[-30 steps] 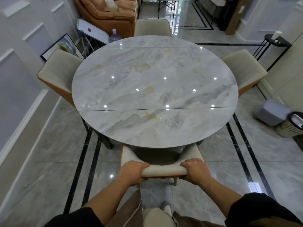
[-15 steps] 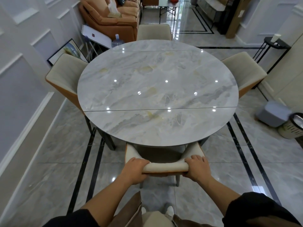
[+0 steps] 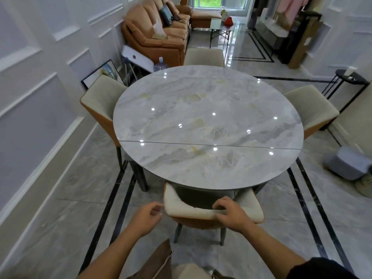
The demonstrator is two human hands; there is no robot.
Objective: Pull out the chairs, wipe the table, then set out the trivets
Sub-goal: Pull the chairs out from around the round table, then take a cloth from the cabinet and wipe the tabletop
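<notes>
Cream upholstery covers the near chair point(image 3: 213, 211), which stands at the near edge of the round marble surface point(image 3: 207, 125) with its seat partly tucked beneath it, its backrest towards the camera and an orange shell showing on the back and sides. In the head view, the right hand point(image 3: 231, 213) rests on the top of that backrest, its fingers point(image 3: 220, 204) curled loosely over the padded rim and touching it, not clamped tight. The left hand point(image 3: 148, 216) hovers just beside the backrest's left corner, apart from it, with the fingers point(image 3: 156, 208) half curled and holding nothing. Three more cream chairs stand around the surface: one on the left point(image 3: 102, 99), one on the right point(image 3: 310, 108) and one at the far side point(image 3: 204, 57), all pushed close. The grey-veined top is glossy, with small ceiling-light reflections and a thin seam running across it.
</notes>
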